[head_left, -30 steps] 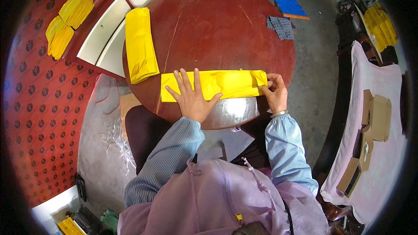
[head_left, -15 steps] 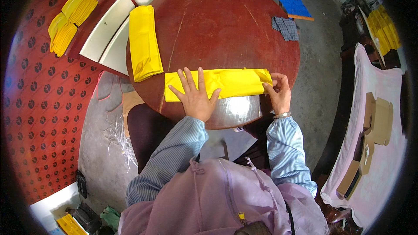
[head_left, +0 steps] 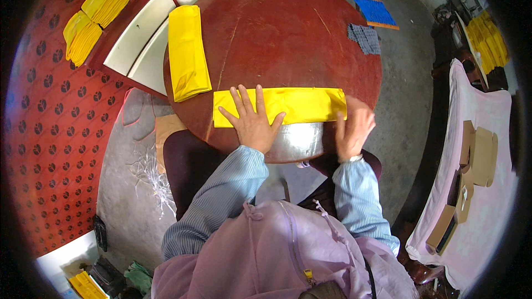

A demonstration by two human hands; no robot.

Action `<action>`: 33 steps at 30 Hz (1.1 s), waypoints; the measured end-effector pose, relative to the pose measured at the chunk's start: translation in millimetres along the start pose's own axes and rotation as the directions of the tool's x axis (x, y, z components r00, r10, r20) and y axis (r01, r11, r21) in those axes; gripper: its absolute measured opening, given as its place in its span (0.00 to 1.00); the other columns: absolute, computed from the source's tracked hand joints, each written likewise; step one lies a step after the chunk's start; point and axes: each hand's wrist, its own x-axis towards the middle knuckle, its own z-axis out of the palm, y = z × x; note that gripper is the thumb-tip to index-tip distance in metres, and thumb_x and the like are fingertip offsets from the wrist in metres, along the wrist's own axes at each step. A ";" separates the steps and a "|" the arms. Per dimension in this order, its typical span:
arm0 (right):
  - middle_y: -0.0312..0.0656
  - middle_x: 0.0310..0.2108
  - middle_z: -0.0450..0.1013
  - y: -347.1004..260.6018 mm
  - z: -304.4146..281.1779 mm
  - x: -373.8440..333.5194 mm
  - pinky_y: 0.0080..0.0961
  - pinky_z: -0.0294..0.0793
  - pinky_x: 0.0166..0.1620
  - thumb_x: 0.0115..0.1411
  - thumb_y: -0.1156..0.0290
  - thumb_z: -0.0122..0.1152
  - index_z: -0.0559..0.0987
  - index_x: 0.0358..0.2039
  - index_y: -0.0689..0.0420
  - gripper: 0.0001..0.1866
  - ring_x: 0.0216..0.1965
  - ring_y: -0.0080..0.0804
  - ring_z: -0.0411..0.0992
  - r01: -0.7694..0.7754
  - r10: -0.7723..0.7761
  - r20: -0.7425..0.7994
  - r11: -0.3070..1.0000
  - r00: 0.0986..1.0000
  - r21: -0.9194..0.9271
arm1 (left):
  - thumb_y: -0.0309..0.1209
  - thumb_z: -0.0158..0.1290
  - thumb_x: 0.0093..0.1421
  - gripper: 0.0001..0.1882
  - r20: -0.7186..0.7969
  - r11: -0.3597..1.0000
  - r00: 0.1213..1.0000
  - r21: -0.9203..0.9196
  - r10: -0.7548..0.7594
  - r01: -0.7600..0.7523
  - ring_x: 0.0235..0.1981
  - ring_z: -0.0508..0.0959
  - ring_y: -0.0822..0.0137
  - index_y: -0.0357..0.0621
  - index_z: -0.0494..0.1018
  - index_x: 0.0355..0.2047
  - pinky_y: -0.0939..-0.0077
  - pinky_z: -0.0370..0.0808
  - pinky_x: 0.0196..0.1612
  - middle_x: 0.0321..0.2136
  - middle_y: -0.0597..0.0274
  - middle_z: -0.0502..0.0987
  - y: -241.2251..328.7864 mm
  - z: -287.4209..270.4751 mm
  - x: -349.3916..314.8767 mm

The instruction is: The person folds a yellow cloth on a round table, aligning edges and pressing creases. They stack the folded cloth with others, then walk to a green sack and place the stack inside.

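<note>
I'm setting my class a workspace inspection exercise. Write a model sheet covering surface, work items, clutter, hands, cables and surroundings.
Surface: round reddish-brown table, scratched.
Work items: near yellow folded piece lying crosswise; second yellow folded piece at the table's left edge.
Clutter: grey textured mat at the table's far right edge; pale strands on the floor.
Left hand: spread flat on the near piece.
Right hand: at its right end, blurred; grip unclear.
Cables: nothing seen that is plainly a cable.
Surroundings: yellow stacks on the left; open cardboard boxes on pale pink cloth, right.
</note>
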 end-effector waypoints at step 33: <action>0.42 0.45 0.80 -6.2 43.0 121.4 0.37 0.78 0.48 0.48 0.56 0.88 0.85 0.52 0.52 0.32 0.47 0.42 0.77 0.074 -0.380 0.786 0.915 0.488 0.397 | 0.72 0.55 0.60 0.64 0.003 0.977 0.991 -0.166 0.137 -0.135 0.81 0.31 0.35 0.42 0.43 0.81 0.09 0.29 0.68 0.80 0.34 0.37 -15.2 -6.6 -10.6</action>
